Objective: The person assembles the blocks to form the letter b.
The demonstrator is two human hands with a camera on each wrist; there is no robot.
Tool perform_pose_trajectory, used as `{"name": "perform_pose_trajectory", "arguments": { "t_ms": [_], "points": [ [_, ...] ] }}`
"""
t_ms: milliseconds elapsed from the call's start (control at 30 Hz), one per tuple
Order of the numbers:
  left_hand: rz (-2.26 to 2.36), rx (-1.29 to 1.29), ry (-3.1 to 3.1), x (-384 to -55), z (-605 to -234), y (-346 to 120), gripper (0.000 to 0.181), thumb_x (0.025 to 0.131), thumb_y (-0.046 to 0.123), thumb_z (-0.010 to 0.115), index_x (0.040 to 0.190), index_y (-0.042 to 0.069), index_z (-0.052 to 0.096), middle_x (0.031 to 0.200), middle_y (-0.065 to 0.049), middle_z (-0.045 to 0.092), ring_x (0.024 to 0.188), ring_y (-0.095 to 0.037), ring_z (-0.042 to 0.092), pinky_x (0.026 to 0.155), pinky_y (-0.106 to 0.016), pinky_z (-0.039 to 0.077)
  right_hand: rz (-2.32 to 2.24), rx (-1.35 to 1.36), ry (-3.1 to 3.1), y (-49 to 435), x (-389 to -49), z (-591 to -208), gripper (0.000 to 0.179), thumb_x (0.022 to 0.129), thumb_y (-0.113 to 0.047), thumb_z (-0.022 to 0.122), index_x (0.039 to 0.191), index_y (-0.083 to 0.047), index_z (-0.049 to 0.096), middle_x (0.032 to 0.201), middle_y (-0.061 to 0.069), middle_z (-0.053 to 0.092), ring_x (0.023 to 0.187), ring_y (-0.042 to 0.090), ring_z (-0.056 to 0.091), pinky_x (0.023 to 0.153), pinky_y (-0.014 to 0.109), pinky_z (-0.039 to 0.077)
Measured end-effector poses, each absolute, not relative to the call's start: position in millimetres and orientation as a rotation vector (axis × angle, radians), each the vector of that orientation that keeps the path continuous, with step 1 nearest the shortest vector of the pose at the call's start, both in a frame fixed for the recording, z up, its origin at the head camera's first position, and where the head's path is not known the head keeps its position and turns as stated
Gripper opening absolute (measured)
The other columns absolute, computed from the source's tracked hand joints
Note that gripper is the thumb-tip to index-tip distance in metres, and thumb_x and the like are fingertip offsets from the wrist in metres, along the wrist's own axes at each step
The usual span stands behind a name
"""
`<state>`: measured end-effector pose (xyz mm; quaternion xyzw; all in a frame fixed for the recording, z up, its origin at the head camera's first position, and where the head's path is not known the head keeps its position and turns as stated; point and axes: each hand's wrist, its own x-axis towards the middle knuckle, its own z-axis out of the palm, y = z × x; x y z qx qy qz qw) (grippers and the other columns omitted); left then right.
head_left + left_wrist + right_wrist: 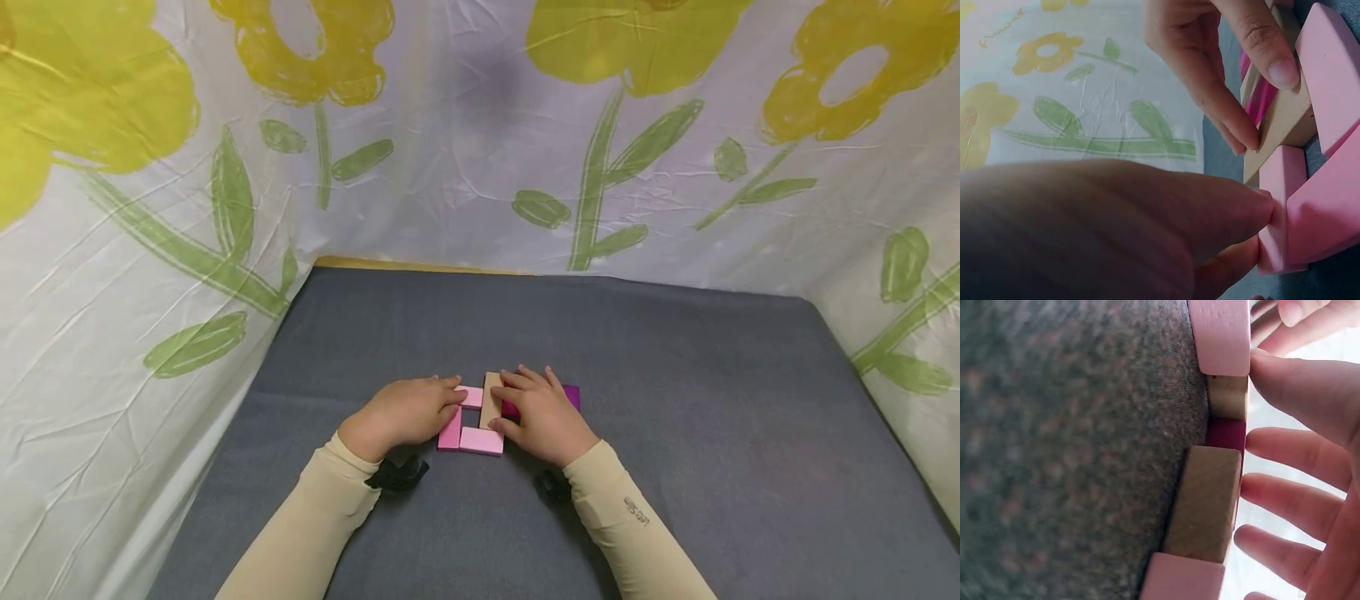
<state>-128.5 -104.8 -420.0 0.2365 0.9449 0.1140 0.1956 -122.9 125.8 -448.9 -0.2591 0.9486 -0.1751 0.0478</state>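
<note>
My left hand [408, 412] touches a light pink block [471, 397] at the far side of a small square of blocks. In the left wrist view its fingertips press the end of that block [1282, 206]. Fingertips of my right hand [546, 417] rest on a tan wooden block [491, 387] on the square's right, the other fingers loosely spread. A deeper pink block [450, 431] forms the left side, and another pink block [482, 441] the near side. Under my right hand lies a partly hidden magenta block [510, 410], with purple [572, 396] showing beyond it.
All the blocks lie flat on a dark grey cloth-covered table [675, 375]. In the right wrist view another wooden block [1204, 503] and a pink block [1185, 578] line the near edge. A flower-printed curtain [465, 167] hangs behind and at the sides.
</note>
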Motion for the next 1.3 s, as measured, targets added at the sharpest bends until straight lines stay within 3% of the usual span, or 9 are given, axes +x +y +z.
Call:
{"name": "perform_pose_trajectory", "arguments": {
  "t_ms": [533,833,1133,1300],
  "points": [
    [0.291,0.579,2.684,-127.6,-417.4,-108.9,0.042,0.107,0.026,0.055,0.148,0.014,0.063,0.154,-0.014,0.056,0.141,-0.035,0.055,0.116,-0.058,0.044,-0.333,-0.806,2.942,115.8,-134.0,-442.5,0.046,0.093,-0.041,0.080,0.131,-0.017,0.076,0.150,0.011,0.061,0.147,0.048,0.044,0.121,0.079,0.009],
    [0.230,0.534,2.721,-129.0,-416.9,-109.8,0.042,0.106,0.026,0.059,0.146,0.014,0.065,0.127,-0.012,0.070,0.109,-0.032,0.069,0.097,-0.055,0.057,-0.261,-0.836,2.934,109.5,-152.4,-441.5,0.044,0.094,-0.042,0.080,0.131,-0.019,0.076,0.152,0.008,0.060,0.146,0.047,0.045,0.120,0.079,0.009],
    [0.230,0.483,2.747,-130.9,-417.8,-111.1,0.032,0.107,0.021,0.059,0.133,0.009,0.073,0.098,-0.009,0.067,0.082,-0.026,0.063,0.081,-0.048,0.058,-0.197,-0.851,2.891,99.4,-176.1,-437.7,0.041,0.098,-0.042,0.074,0.133,-0.021,0.074,0.157,0.007,0.055,0.147,0.046,0.045,0.120,0.079,0.010],
    [0.204,0.509,2.746,-131.7,-418.3,-114.0,0.029,0.103,0.017,0.065,0.130,0.012,0.074,0.095,-0.007,0.065,0.080,-0.024,0.061,0.079,-0.047,0.057,-0.209,-0.811,2.852,92.6,-189.9,-437.8,0.043,0.100,-0.042,0.072,0.137,-0.021,0.072,0.161,0.007,0.050,0.148,0.045,0.044,0.121,0.078,0.009]
  ]
}}
